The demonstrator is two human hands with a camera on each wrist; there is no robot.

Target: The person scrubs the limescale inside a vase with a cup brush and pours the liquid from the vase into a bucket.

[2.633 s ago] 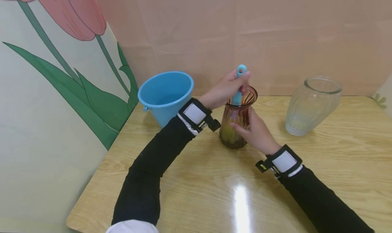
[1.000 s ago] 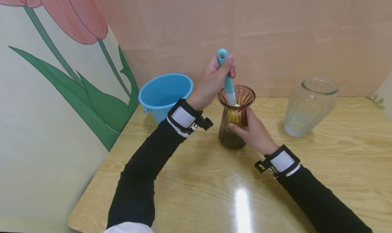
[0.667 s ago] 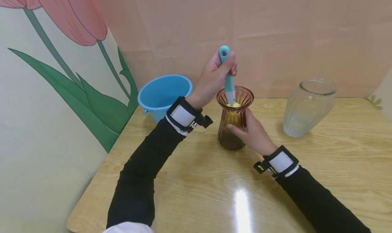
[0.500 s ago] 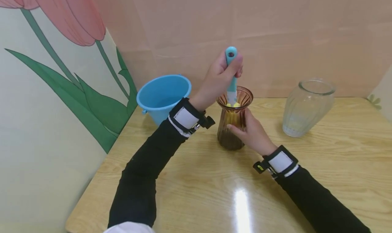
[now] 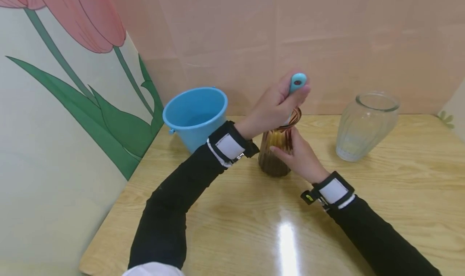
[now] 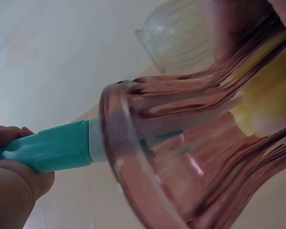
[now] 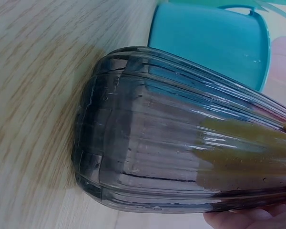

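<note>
On the light wooden table (image 5: 232,227), the ribbed amber glass vase (image 5: 275,155) stands upright and serves as the anchor for everything else. Nearest the person, the right hand (image 5: 302,159) wraps around the vase's near-right side, fingers curled against the ribbed wall, apparently to steady it so it does not tip or turn. Above the vase's mouth, the left hand (image 5: 274,106) is closed in a fist round the teal plastic handle of a bottle brush (image 5: 297,82), whose rounded end sticks out above the knuckles. The left wrist view shows that handle (image 6: 52,148) entering over the flared rim (image 6: 114,157), and a yellow sponge head (image 6: 269,105) pressed against the inside wall, low in the vase's body. The grip high on the handle seems chosen to push the sponge deep while keeping the hand clear of the narrow neck. Both arms wear black sleeves with white-patched wrist straps.

Left of the vase and a little behind it stands a blue plastic bucket (image 5: 196,114), near but not touching; the left forearm passes in front of it. Well to the right of the vase stands a clear ribbed glass vase (image 5: 365,124), upright and apart. Nothing lies between the hands and the amber vase. Behind the vase rises a pink wall (image 5: 327,46), and far to its left a panel painted with a tulip (image 5: 72,86).
</note>
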